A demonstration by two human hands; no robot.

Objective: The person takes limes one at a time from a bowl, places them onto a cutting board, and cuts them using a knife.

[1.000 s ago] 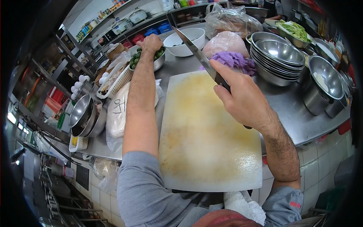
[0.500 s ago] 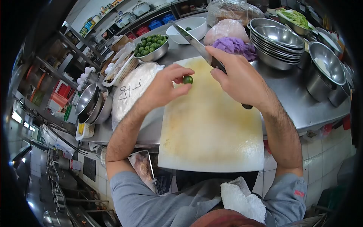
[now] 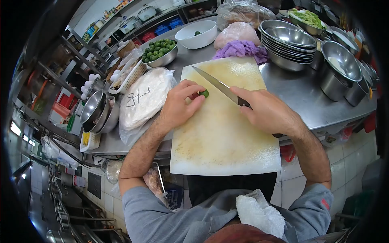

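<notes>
On the stained white cutting board (image 3: 227, 150), my left hand (image 3: 180, 103) pinches a small green lime (image 3: 204, 93) between thumb and fingers near the board's left side. My right hand (image 3: 269, 111) grips the dark handle of a knife (image 3: 219, 86). Its blade points up and to the left across the board, just right of the lime and apart from it. The handle's end shows below my right palm.
Behind the board's left corner stand a metal bowl of limes (image 3: 160, 61) and a white bowl (image 3: 197, 35). A purple cloth (image 3: 240, 50) touches the far edge. Stacked metal bowls (image 3: 288, 42) stand to the right, and a wrapped white bundle (image 3: 145, 95) lies left.
The knife has come down and toward me with my right hand, its blade now low over the board. My left hand has moved slightly nearer with the lime.
</notes>
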